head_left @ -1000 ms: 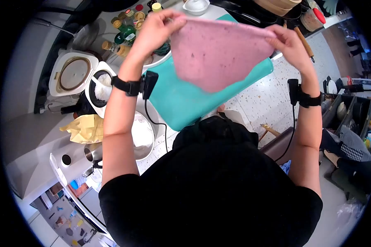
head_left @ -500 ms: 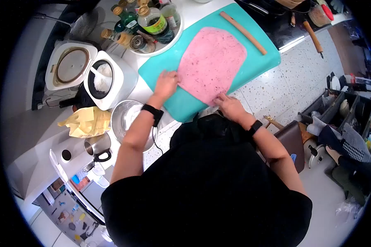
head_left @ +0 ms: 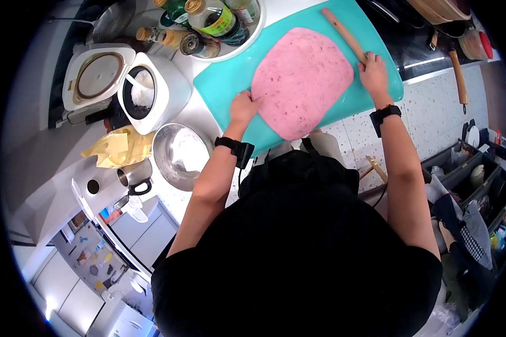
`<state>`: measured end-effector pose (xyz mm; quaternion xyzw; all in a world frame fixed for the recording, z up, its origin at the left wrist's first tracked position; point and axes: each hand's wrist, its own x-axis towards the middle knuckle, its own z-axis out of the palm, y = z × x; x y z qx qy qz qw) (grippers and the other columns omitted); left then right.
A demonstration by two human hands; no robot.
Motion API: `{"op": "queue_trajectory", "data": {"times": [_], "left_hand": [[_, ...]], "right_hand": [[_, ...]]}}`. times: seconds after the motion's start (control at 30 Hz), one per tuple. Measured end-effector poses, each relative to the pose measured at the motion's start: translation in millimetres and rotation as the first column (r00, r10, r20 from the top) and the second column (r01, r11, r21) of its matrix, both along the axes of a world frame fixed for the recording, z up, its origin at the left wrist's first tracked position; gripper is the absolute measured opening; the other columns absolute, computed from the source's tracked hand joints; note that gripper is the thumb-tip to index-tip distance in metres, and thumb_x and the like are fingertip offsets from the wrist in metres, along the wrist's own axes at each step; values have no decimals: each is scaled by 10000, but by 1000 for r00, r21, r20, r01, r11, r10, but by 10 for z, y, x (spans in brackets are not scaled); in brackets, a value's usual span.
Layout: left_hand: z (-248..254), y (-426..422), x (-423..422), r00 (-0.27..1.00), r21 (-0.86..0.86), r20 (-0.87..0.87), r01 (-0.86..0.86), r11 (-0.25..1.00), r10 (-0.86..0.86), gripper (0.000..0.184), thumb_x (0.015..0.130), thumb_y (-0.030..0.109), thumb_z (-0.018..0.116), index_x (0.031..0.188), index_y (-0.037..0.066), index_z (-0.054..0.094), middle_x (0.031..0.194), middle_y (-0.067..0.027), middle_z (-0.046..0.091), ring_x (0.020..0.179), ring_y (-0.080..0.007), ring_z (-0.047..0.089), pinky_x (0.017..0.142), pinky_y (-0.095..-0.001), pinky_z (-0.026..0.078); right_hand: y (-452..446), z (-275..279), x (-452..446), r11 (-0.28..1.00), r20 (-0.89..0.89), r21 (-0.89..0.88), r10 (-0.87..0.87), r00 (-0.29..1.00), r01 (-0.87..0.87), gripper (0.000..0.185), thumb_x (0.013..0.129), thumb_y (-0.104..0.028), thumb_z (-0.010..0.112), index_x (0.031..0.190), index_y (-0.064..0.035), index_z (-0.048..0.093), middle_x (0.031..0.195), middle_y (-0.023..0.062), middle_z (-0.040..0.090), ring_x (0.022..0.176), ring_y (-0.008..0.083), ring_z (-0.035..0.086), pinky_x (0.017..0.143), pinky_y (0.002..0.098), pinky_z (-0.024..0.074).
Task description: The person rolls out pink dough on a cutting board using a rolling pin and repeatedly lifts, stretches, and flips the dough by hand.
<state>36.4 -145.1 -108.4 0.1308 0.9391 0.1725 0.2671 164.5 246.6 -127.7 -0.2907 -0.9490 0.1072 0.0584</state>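
A large, flat sheet of pink dough (head_left: 303, 78) with darker flecks lies on a turquoise mat (head_left: 225, 78). My left hand (head_left: 245, 106) is at the dough's left edge, its fingers curled and the thumb side touching the rim; the fingertips are partly hidden. To the right of the dough, my right hand (head_left: 373, 72) has its fingers closed about the near end of a thin wooden rolling pin (head_left: 344, 35). That pin rests slantwise on the mat's far right part. Both wrists wear black bands.
Left of the mat are a tray of bottles (head_left: 216, 25), an open rice cooker (head_left: 163, 90), a steel bowl (head_left: 199, 177) with white powder inside, a yellow cloth or bag (head_left: 118, 147) and a steel mug (head_left: 135, 174). A hob (head_left: 416, 48) with pans is at the right.
My right hand has let go of the dough's near edge and moved right and away to the rolling pin. My left hand stays by the left edge. The view has shifted slightly.
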Motion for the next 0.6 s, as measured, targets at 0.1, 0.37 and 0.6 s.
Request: {"op": "queue_trajectory", "data": {"times": [0.1,0.37,0.6], "left_hand": [[-35,-96,-21,996,176,-8,-88,980,90,343,814,280,802,859,-23,648,810,-155,698,747,-280,696,690,-368,565],[-127,-442,-238,771,373,512,-597,710,379,209,858,172,770,871,-10,669,776,-73,672,672,-136,659,592,-270,573],[-162,-540,-228,820,352,393,-551,756,415,264,815,183,800,908,-36,685,754,-100,692,655,-160,676,576,-297,560]], "right_hand": [[68,-59,-68,999,1,-19,48,999,-48,325,913,-197,660,1190,-62,558,1144,179,596,1060,396,584,872,503,511],[-402,638,-49,661,-170,-116,722,670,-742,327,874,-74,573,1200,-85,591,1189,115,590,1112,359,564,940,503,454],[-1249,342,-425,364,241,-57,909,341,-930,487,885,-110,559,1368,-64,516,1348,123,537,1303,298,475,1125,517,320]]}}
